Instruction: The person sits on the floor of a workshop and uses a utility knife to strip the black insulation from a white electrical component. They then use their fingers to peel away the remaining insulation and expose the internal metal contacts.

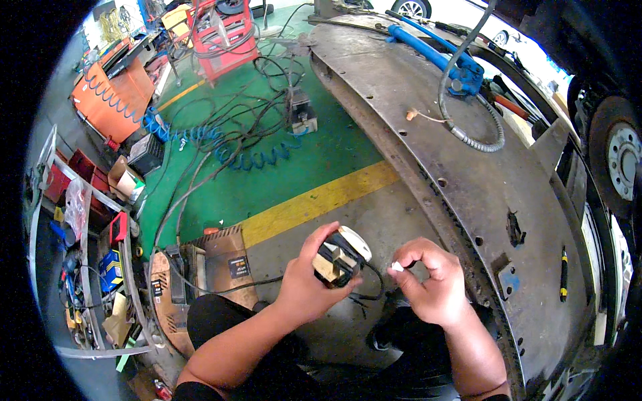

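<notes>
My left hand (307,274) is wrapped around a black and cream device (338,262) with a rounded white end, held in front of my knees. I cannot make out its exact kind. A black cable (380,284) loops just beside it; whether it joins the device is hidden. To the right of the device and apart from it, my right hand (431,281) pinches a small white piece (397,266) between thumb and forefinger.
On my right stands a long steel platform (428,134) with a yellow-black cutter (564,274), a blue hydraulic tool (465,77) and a hose (441,87). Tangled cables (247,127) cover the green floor ahead. A cardboard box (224,257) and a cluttered tool cart (100,260) are left.
</notes>
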Demonstrator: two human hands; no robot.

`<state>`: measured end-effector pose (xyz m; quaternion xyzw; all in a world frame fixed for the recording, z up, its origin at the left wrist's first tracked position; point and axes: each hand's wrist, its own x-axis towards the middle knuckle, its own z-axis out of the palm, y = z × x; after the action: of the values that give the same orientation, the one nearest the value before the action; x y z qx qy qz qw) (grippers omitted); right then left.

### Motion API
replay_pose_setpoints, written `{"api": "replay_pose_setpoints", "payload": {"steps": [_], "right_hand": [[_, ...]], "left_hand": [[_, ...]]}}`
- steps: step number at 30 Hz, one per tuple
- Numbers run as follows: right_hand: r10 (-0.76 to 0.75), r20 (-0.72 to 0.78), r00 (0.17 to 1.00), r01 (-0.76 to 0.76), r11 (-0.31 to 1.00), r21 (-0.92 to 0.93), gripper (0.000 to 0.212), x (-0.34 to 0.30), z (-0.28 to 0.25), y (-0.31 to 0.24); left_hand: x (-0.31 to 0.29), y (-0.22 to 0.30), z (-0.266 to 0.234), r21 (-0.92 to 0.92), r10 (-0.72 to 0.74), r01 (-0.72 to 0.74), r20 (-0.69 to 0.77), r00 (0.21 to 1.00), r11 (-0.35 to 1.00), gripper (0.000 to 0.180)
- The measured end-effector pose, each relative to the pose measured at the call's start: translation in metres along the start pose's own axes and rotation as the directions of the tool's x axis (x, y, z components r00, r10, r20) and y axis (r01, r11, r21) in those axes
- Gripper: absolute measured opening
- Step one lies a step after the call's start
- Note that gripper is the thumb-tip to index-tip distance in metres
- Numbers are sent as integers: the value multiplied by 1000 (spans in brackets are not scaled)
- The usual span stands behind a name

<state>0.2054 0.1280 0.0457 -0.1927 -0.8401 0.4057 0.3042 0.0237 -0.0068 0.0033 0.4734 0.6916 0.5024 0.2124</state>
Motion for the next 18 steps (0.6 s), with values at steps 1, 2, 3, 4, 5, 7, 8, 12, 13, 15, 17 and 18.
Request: {"api": "replay_pose_setpoints", "payload": {"steps": [1, 2, 3, 4, 5, 7, 8, 12, 13, 15, 17, 18], "right_hand": [[7, -49, 999, -6, 1000, 18, 18, 2, -1, 2], [-2, -111, 994, 6, 999, 35, 20, 2, -3, 7], [-30, -173, 984, 31, 1000, 5, 20, 7, -8, 9], [-58, -234, 970, 53, 998, -27, 20, 11, -13, 12], [13, -292, 956, -38, 996, -80, 21, 10, -25, 11], [223, -532, 817, -369, 911, -185, 15, 10, -51, 17], [253, -621, 742, -473, 853, -218, 20, 14, -71, 26], [253, -709, 658, -641, 682, -351, 29, 13, -134, 76], [147, -714, 685, -614, 645, -455, 31, 7, -141, 98], [-63, -680, 731, -559, 518, -648, 34, -4, -151, 138], [16, -674, 739, -534, 623, -571, 33, 3, -127, 112], [53, -664, 746, -517, 673, -528, 32, 9, -109, 89]], "left_hand": [[-1, 1, -4, -54, -6, 10, 68, 998, 998, 95], [-2, -1, -6, -175, -7, 34, 156, 988, 984, 97], [-6, -5, -9, -289, -2, 72, 238, 971, 955, 98], [-9, -9, -11, -395, 13, 119, 317, 948, 911, 100], [-12, -15, -10, -444, 73, 93, 343, 937, 891, 103], [-13, -4, -14, -575, 2, 257, 410, 912, 777, 106], [-13, -1, -15, -624, -32, 338, 448, 894, 704, 108], [-6, -1, -9, -723, -17, 335, 408, 913, 605, 124], [-4, -2, -7, -720, 9, 339, 432, 902, 605, 126], [-3, 2, -2, -667, -54, 377, 451, 891, 642, 127], [-6, 0, -2, -620, -100, 376, 432, 896, 689, 125], [-8, -4, -1, -601, -102, 354, 412, 905, 717, 122]]}}
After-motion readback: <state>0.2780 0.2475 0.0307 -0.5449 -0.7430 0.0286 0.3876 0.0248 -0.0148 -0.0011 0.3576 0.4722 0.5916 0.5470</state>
